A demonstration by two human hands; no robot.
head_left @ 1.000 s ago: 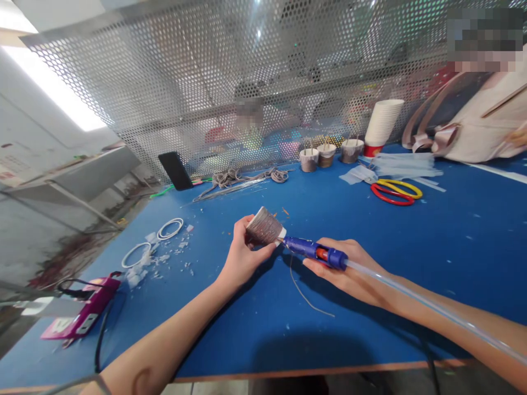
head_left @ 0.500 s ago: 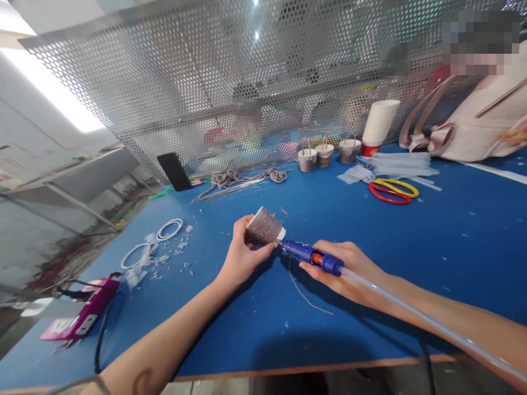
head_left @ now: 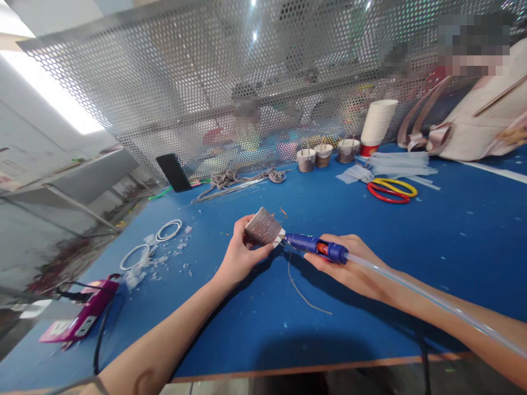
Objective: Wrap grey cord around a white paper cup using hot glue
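Note:
My left hand [head_left: 239,255] is closed around a paper cup [head_left: 264,226] tilted on its side, its wall mostly wound with grey-brown cord and a white band bare at the lower right end. In my right hand [head_left: 349,269] is a blue glue gun [head_left: 304,242], with a long clear glue stick [head_left: 411,285] running out of its back over the forearm. The gun's nozzle is at the cup's white end; whether it touches I cannot tell. Beneath them a thin loose strand of cord [head_left: 302,296] trails on the blue table.
Wrapped cups [head_left: 306,161], a stack of white paper cups [head_left: 379,120], glue sticks [head_left: 403,163] and red and yellow rings [head_left: 389,193] stand along the back. Grey cord [head_left: 226,179] and a phone [head_left: 173,171] lie left, with white rings [head_left: 168,230] and a magenta power strip [head_left: 84,312] nearer.
My right hand and the glue gun have shifted slightly right and up, the nozzle now higher along the cup's white end. The cup in my left hand has barely moved.

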